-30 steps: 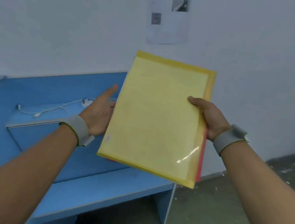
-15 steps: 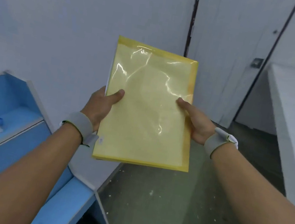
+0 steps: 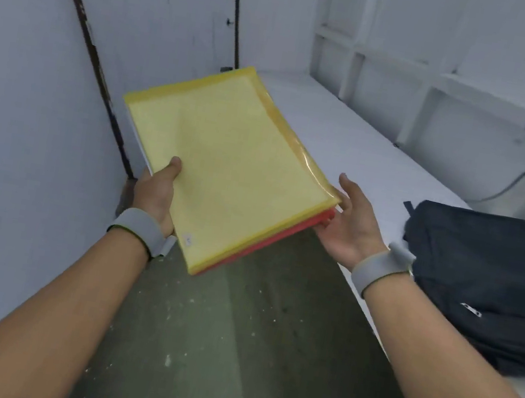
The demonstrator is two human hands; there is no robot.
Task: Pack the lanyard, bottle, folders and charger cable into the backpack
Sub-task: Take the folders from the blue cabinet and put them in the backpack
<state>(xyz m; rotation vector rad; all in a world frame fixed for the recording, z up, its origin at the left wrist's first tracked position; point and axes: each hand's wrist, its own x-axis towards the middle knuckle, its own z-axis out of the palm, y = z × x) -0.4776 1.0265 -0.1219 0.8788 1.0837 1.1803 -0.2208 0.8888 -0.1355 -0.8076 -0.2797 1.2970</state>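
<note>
A stack of folders (image 3: 230,167), a yellow one on top and a red one under it, is held in the air in front of me, lying almost flat. My left hand (image 3: 156,193) grips its near left edge, thumb on top. At the stack's right corner my right hand (image 3: 348,225) is palm up with relaxed fingers, touching or just clear of the red folder's edge. The dark backpack (image 3: 490,282) lies flat on the white table (image 3: 345,132) to the right, just past my right wrist. Lanyard, bottle and charger cable are out of sight.
A white wall and a door with dark frame lines stand on the left and ahead. Grey-green concrete floor runs between the wall and the white table. A white cable hangs along the wall rails behind the backpack.
I have turned right: the blue desk is gone and the white table with the backpack has come into view. The folders tipped from upright to flat, and my right hand loosened its hold.
</note>
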